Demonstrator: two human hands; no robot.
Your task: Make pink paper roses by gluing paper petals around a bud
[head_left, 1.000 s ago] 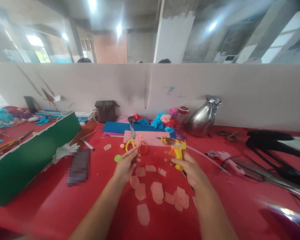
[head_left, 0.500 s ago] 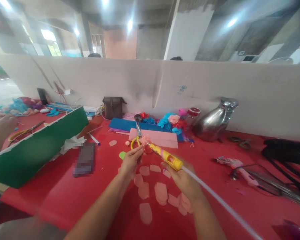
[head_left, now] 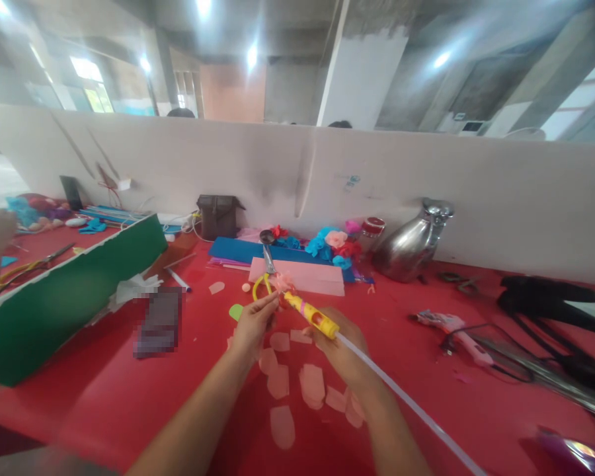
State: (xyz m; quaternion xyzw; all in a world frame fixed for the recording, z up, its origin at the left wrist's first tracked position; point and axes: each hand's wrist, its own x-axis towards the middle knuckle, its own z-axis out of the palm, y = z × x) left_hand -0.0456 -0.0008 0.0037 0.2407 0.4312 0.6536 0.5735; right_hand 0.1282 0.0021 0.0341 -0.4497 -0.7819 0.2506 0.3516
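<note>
Here, the left hand (head_left: 252, 325) pinches a small pink paper flower (head_left: 283, 282) between thumb and fingers, up above the red table (head_left: 193, 410). The right hand (head_left: 346, 344) is wrapped around a yellow glue gun (head_left: 315, 316), and its tip is right by the flower. A long, see-through glue stick (head_left: 406, 397) pokes out the back. Pink paper petals (head_left: 311, 385) lie below the hands. Behind the flower are yellow-handled scissors (head_left: 258, 287) and a flat pink sheet (head_left: 324, 278), with a shiny silver jug (head_left: 407, 246) farther back on the right
</note>
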